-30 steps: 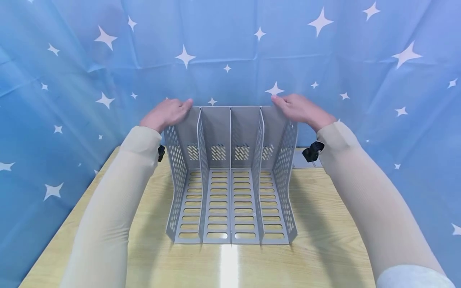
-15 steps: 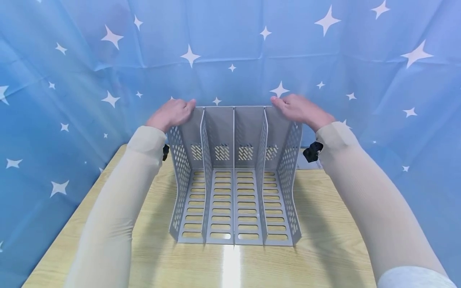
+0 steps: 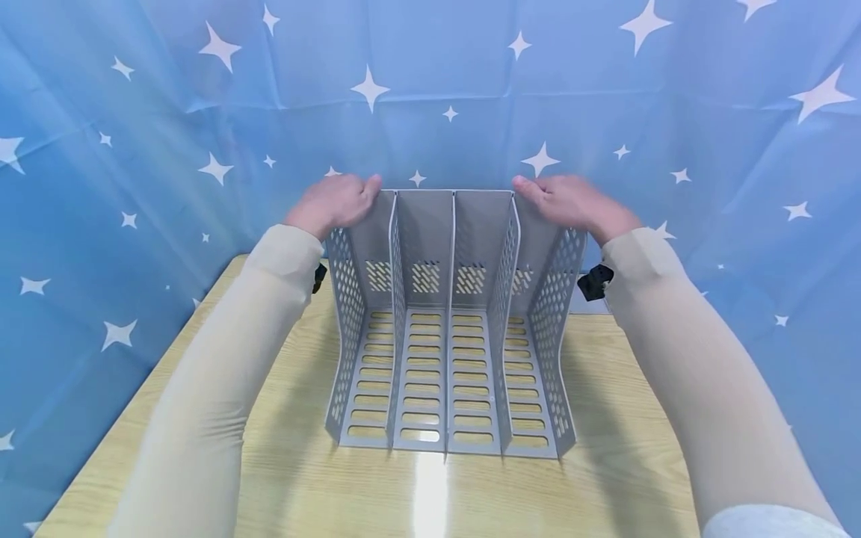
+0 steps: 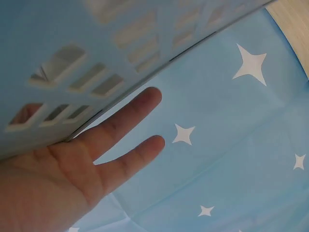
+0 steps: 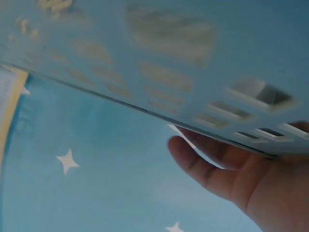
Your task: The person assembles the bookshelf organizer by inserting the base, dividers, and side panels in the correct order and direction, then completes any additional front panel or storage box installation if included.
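A grey file rack (image 3: 424,224) with tall dividers and slotted, perforated panels stands upright on the wooden table in the head view, its compartments facing me. My left hand (image 3: 336,202) grips its top back corner on the left, thumb along the upper edge. At the opposite top corner my right hand (image 3: 572,203) holds on in the same way. In the left wrist view, two left fingers (image 4: 130,164) stretch past the edge of a perforated panel (image 4: 96,63). Right-hand fingers (image 5: 207,176) show beside the panel edge in the right wrist view. Other fingers are hidden behind the rack.
The light wooden table (image 3: 377,501) extends around the rack. A blue curtain (image 3: 430,67) with white stars hangs close behind and along both sides. A flat pale sheet or board (image 3: 584,302) lies partly hidden at the back right.
The head view has shifted, so rack, hands and curtain all sit further right and slightly higher in it. Both hands keep their hold at the top corners.
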Motion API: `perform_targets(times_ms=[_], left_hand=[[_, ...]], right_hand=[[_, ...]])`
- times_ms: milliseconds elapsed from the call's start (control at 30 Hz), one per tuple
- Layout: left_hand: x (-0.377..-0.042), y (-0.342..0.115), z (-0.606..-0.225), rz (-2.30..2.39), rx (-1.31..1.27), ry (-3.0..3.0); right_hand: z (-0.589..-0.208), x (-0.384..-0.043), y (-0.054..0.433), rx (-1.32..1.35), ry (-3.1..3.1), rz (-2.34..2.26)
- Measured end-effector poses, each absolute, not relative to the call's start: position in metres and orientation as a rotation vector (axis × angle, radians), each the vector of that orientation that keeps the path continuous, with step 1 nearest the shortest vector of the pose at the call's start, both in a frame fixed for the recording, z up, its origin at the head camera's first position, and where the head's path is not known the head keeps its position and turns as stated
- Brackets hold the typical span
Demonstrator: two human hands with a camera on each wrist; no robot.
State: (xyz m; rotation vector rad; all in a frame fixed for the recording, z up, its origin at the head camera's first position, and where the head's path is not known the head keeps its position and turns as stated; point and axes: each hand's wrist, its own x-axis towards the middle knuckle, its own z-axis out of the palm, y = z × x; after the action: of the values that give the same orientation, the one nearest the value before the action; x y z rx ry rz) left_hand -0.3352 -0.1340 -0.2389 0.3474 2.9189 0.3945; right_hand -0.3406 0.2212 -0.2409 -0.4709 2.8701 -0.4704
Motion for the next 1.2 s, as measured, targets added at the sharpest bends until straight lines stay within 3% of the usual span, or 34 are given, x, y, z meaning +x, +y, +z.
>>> perform_targets(times_ms=[400, 1200], left_hand=[[-0.333, -0.112, -0.227, 0.352, 0.409, 2.857], [-0.326, -0.12, -0.227, 0.29, 0.306, 2.889]], right_hand=[[-0.235, -0.328, 0.247, -0.395, 2.748, -0.615], [-0.223, -0.333, 0.229, -0.416, 2.774, -0.344]])
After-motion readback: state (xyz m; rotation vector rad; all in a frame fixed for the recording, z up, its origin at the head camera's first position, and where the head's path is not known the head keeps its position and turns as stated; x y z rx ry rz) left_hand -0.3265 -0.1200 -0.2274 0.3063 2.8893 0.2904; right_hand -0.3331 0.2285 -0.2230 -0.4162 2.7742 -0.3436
